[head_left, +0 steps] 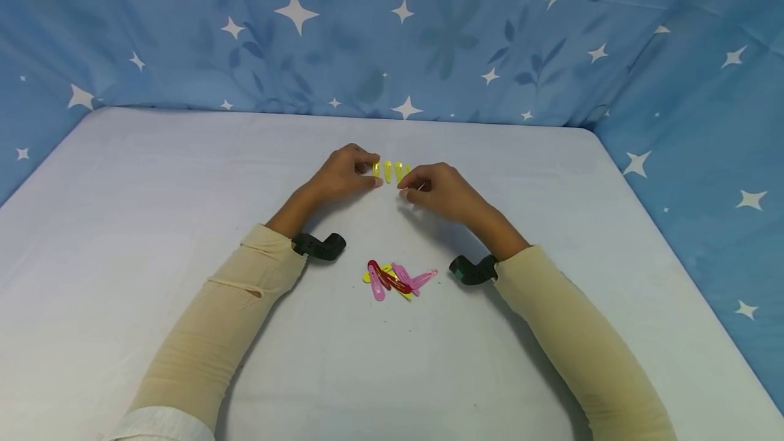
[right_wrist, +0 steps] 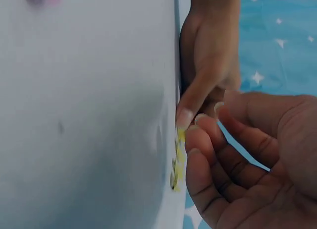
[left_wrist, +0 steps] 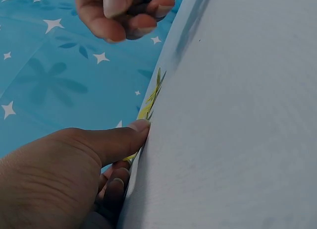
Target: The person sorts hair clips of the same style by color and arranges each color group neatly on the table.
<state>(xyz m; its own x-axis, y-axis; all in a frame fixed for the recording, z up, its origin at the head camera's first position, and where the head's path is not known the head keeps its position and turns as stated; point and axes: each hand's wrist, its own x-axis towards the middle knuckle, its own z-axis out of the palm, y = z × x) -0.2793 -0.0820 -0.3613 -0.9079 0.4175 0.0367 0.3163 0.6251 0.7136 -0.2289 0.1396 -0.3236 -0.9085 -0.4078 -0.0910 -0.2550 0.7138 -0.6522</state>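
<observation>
Several yellow snap hair clips (head_left: 388, 171) stand side by side in a row near the table's far side. My left hand (head_left: 346, 172) is at the row's left end and pinches the leftmost yellow hair clip (head_left: 376, 169) between thumb and fingertips. My right hand (head_left: 444, 190) hovers at the row's right end, fingers loosely curled and nothing between them; it partly covers the last clip in the head view. In the right wrist view the row (right_wrist: 178, 159) lies just past the right fingertips. The left wrist view shows the left thumb (left_wrist: 133, 135) against the clip.
Closer to me, a loose pile of pink, red and yellow hair clips (head_left: 378, 286) lies overlapping on the white table (head_left: 343, 366). A blue star-patterned curtain (head_left: 355, 39) hangs behind the table and along its sides. Both wrists wear black devices (head_left: 320, 246).
</observation>
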